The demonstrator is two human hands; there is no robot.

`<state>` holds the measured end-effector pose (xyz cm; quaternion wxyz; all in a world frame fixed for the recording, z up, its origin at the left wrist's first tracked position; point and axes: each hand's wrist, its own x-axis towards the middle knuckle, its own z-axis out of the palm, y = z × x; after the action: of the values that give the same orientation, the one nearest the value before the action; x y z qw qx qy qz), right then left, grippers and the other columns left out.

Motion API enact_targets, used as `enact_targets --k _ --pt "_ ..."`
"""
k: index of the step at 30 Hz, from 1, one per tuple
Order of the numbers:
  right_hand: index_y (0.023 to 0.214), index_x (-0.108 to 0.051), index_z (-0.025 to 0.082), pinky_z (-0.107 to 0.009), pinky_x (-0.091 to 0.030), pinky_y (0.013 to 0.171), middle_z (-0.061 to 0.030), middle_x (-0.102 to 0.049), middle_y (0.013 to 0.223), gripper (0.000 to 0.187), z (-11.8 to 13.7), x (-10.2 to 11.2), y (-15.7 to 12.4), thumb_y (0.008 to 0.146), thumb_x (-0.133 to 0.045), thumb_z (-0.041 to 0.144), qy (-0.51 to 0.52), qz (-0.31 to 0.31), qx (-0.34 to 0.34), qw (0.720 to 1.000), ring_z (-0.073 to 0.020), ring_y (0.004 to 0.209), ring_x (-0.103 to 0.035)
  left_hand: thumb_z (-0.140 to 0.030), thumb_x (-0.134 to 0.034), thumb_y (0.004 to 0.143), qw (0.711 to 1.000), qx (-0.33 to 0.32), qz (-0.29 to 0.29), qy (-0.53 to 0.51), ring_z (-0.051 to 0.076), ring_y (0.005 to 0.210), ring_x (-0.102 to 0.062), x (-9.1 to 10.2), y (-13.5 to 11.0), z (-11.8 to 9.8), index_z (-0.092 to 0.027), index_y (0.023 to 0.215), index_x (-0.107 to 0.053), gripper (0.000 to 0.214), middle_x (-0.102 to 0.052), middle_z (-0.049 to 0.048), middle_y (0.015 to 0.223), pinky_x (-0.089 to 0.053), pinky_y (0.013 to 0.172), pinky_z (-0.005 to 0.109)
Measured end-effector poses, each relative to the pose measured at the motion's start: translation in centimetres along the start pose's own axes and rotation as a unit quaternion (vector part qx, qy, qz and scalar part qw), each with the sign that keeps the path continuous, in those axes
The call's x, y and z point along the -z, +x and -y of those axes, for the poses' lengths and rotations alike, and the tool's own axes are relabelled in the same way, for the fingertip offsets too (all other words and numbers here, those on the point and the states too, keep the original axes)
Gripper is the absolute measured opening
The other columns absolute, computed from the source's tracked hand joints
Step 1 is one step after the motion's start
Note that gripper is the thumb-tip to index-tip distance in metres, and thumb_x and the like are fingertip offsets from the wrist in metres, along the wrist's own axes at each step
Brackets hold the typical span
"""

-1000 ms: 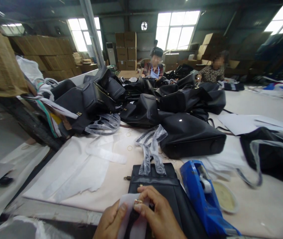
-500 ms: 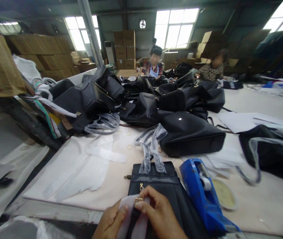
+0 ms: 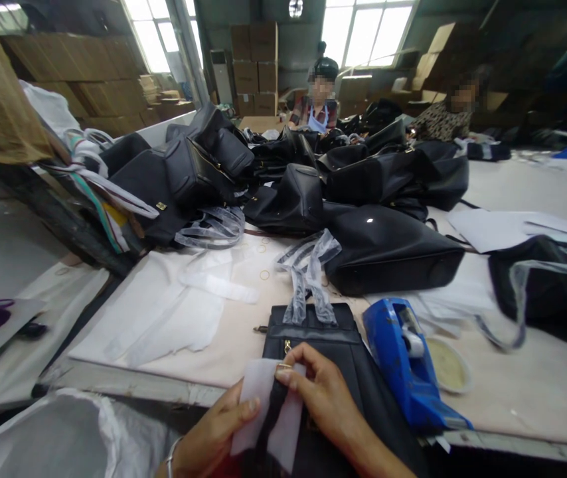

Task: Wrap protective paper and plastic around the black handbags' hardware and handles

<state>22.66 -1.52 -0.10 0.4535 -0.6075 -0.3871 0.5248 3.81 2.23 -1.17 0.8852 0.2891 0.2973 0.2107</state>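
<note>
My left hand (image 3: 226,425) pinches the left edge of a white wrapping sheet (image 3: 251,392). A black strap (image 3: 272,415) lies lengthwise over this sheet. With thumb and fingers, my right hand (image 3: 316,385) grips the strap's upper end at a gold buckle (image 3: 283,367). Beneath both hands a black backpack (image 3: 316,342) lies at the table's front edge, a gold zipper pull (image 3: 287,346) showing on its front. Clear plastic wraps its handles (image 3: 308,299). The backpack's lower part is partly hidden by my hands and the sheet.
A blue tape dispenser (image 3: 398,358) stands right of the backpack, beside a round dish (image 3: 445,365). Black bags (image 3: 393,249) are heaped behind. White sheets (image 3: 164,318) lie at left. Two people sit across the table, one in a plaid shirt (image 3: 330,116).
The view has tilted down, so the scene sits higher. The white sheet is now spread flatter under the strap, showing more of both. My right hand still holds the buckle end.
</note>
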Motion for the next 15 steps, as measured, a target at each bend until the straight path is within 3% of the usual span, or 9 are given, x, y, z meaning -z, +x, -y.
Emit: enact_targets --k 6,15 --pt "0.078 -0.057 0.02 -0.02 -0.034 0.054 0.0051 -0.055 0.067 0.011 -0.1 0.1 -0.1 0.083 -0.063 0.029 -0.012 -0.006 0.004 1.0 -0.0114 0.06 -0.049 -0.035 -0.059 0.09 0.988 -0.023 -0.053 0.145 0.029 0.123 -0.053 0.1 0.4 0.6 -0.022 0.134 -0.055 0.046 -0.062 0.0075 0.131 -0.044 0.102 0.036" --pt "0.079 -0.061 0.019 -0.021 -0.037 0.057 0.004 -0.056 0.067 0.01 -0.8 -0.1 0.4 0.081 -0.064 0.029 -0.023 -0.024 0.024 0.999 -0.0131 0.064 -0.052 -0.054 -0.057 0.086 0.95 -0.08 -0.098 0.286 0.031 0.109 -0.063 0.1 1.2 1.3 -0.02 0.125 -0.064 0.052 -0.07 0.0067 0.12 -0.049 0.097 0.037"
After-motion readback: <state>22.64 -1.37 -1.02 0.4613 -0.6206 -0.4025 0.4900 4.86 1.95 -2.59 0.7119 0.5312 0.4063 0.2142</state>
